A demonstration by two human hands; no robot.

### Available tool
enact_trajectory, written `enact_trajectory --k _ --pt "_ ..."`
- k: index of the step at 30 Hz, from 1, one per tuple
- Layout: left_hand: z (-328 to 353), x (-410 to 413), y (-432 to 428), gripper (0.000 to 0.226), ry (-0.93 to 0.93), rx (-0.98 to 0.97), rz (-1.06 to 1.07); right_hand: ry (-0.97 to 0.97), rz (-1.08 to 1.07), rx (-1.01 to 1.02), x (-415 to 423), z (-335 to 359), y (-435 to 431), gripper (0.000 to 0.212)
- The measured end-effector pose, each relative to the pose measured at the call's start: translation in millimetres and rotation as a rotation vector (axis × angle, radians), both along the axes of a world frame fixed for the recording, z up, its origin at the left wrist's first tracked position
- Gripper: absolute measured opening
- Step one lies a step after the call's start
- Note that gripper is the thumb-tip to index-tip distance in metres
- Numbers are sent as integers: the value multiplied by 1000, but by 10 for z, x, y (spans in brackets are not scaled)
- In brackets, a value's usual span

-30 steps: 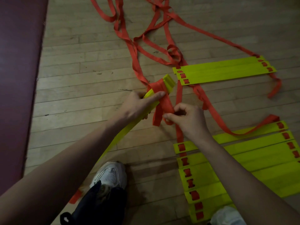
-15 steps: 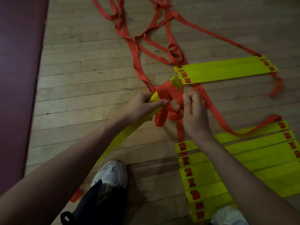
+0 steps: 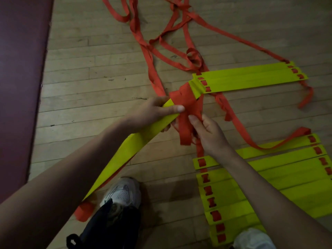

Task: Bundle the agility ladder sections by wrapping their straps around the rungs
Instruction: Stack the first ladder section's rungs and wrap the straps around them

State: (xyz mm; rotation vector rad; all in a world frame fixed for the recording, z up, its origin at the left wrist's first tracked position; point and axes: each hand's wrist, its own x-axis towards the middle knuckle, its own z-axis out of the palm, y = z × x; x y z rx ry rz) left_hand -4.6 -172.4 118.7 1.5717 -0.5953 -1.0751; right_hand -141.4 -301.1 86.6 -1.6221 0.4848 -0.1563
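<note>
floor (image 3: 86, 90): pale wooden planks, scuffed and dull. Everything I see lies on it.
mat (image 3: 21, 87): a smooth dark maroon slab down the left edge of my feed, with a straight border.
lower ladder section (image 3: 291, 187): flat, stiff yellow-green rungs fanned in an overlapping stack at lower right. Red strap threads through slots at the rung ends, and the right forearm crosses above it.
held bundle (image 3: 136, 142): long, narrow rungs of the same plastic, stacked and tilted. The low end is near the white shoe. The raised end shows against the upper ladder section; I cannot tell if they touch.
upper ladder section (image 3: 251, 78): three staggered rungs lying flat on the floor, slotted at both ends.
loose straps (image 3: 156, 51): limp red-orange webbing, flat and twisted into loops, trailing away up the floor.
wrap (image 3: 186, 99): crossed turns of strap bound round the held bundle near its raised end. A doubled tail hangs below.
left hand (image 3: 152, 112): it grips the held bundle just below the wrap. The thumb lies straight along the top face with its tip at the strap's edge, and the fingers curl underneath.
right hand (image 3: 210, 133): I read it as closed on the hanging tail. The thumb points up toward the wrap.
white shoe (image 3: 124, 191): mesh-topped, under a dark trouser leg.
</note>
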Motion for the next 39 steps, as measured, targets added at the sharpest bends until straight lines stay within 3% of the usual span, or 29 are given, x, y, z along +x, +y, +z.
enact_trajectory --k 3,5,10,14,17,20,24,26,29,31,33,35,39 --pt "37 42 16 35 152 -44 -90 -46 -16 154 -16 -46 49 14" --pt "76 22 4 51 207 -28 -193 -64 -39 248 6 -28 49 14" --pt "87 16 -34 60 261 16 -224 -87 -43 316 -17 26 -104 6" --pt "54 -39 -51 57 300 72 -328 -126 12 354 -29 7 -136 38" --pt "-10 -112 -57 55 403 86 -400 -144 54 397 36 34 -149 46" --pt "-136 -119 -110 87 471 134 -339 -167 34 421 90 58 -167 45" --pt "-150 -116 -195 62 221 273 -199 -125 -103 374 102 5 -168 41" --pt "-148 -84 -204 52 191 296 -91 -60 -143 283 90 -22 -169 46" --pt "-61 -26 -175 66 257 252 -95 22 -198 226 95 -32 -179 54" --pt "-54 -51 -146 58 72 274 -108 64 -227 169 115 -43 -186 44" --pt "-144 -117 -133 51 -239 304 -83 103 -268 136 133 -54 -170 27" --pt "-259 -201 -124 47 -416 261 -87 127 -292 150 129 -71 -139 27" --pt "-366 -230 -113 36 -382 240 -39 186 -227 100 94 -109 -136 20"
